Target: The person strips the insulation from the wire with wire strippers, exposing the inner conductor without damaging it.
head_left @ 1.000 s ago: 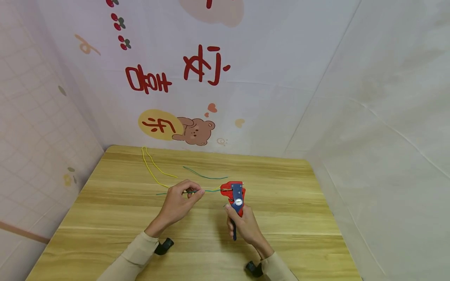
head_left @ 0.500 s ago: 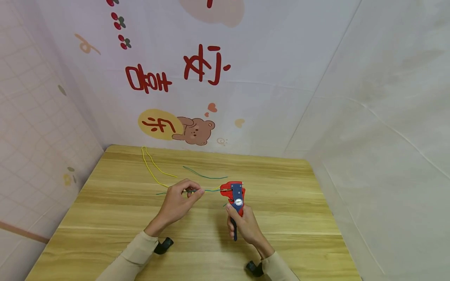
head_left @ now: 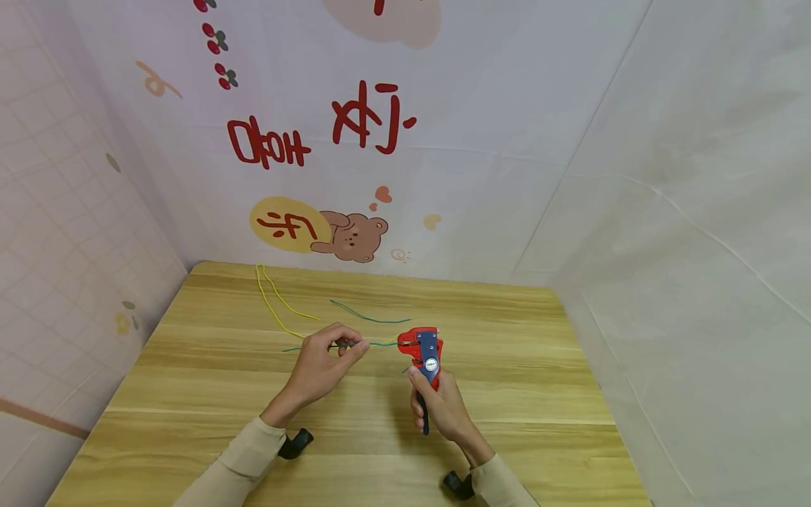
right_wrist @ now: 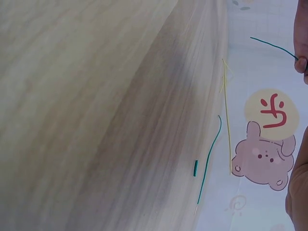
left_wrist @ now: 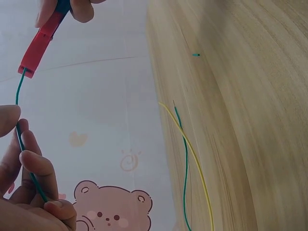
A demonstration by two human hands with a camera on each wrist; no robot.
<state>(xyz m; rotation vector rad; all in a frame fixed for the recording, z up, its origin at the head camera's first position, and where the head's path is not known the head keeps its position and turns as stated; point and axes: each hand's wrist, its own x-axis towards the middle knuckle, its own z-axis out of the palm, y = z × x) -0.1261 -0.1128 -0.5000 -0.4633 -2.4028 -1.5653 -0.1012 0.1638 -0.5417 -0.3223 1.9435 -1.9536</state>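
In the head view my left hand [head_left: 326, 359] pinches a green wire [head_left: 383, 344] between thumb and fingers, and its loose end sticks out to the left. The wire's other end runs into the nose of a red and blue wire stripper [head_left: 427, 345]. My right hand [head_left: 441, 405] grips the stripper's handles, with the tool held upright. In the left wrist view the green wire [left_wrist: 18, 91] enters the red nose; its tip inside is hidden. Below the tool, a short green piece [left_wrist: 196, 55] lies on the table.
A second green wire [head_left: 370, 320] lies on the wooden table [head_left: 507, 394] beyond my hands, with a bare end visible in the left wrist view. A yellow wire [head_left: 269, 306] lies bent at the back left. A printed wall cloth [head_left: 481, 176] rises behind the table.
My right thumb has shifted slightly upward on the stripper's handle, and the short green piece beside it shows more plainly. The left hand and its wire have stayed nearly still.
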